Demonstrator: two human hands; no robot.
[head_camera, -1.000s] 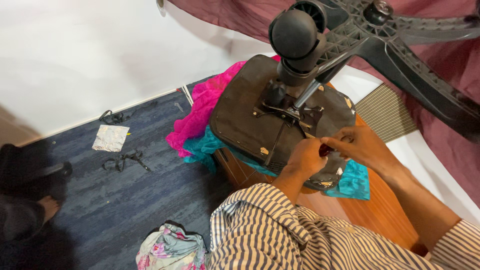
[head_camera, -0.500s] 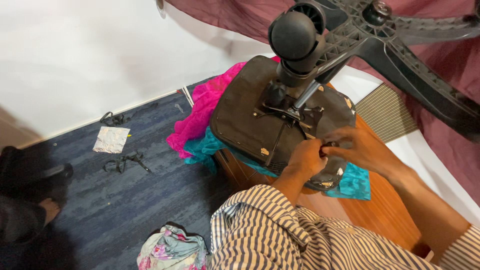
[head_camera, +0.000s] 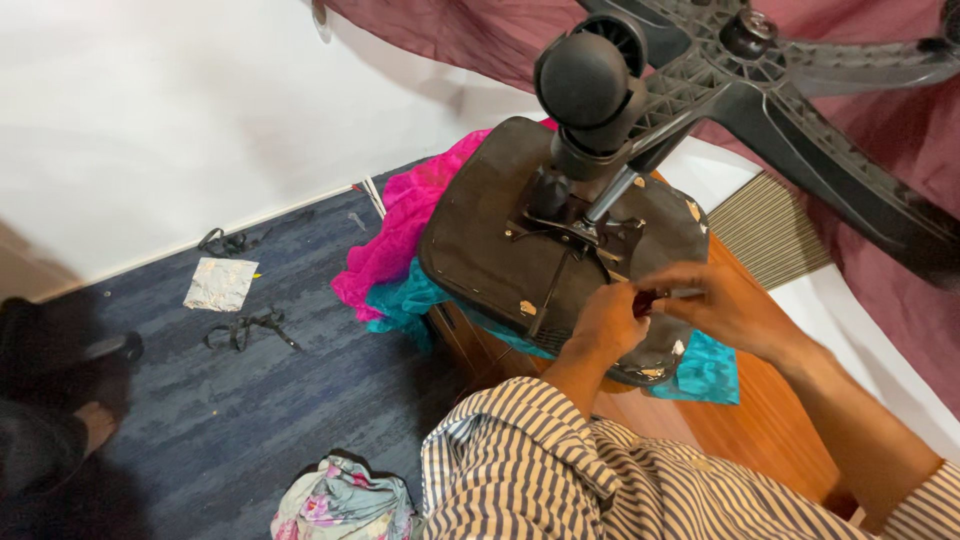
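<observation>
An upturned office chair seat (head_camera: 520, 250) lies underside up on pink cloth (head_camera: 405, 225) and teal cloth (head_camera: 705, 370) across a wooden surface (head_camera: 760, 430), its wheeled star base (head_camera: 760, 70) jutting toward the camera. At the seat's near edge, a person in a striped shirt works with both hands close together: the left hand (head_camera: 605, 322) is curled, fingertips pinching a small dark red part (head_camera: 645, 300), while the right hand (head_camera: 725, 305) pinches a slim metal tool (head_camera: 685, 294) meeting that part. On the blue carpet (head_camera: 250, 400) beside the surface lie a foil packet (head_camera: 220, 284) and black straps (head_camera: 245, 328).
</observation>
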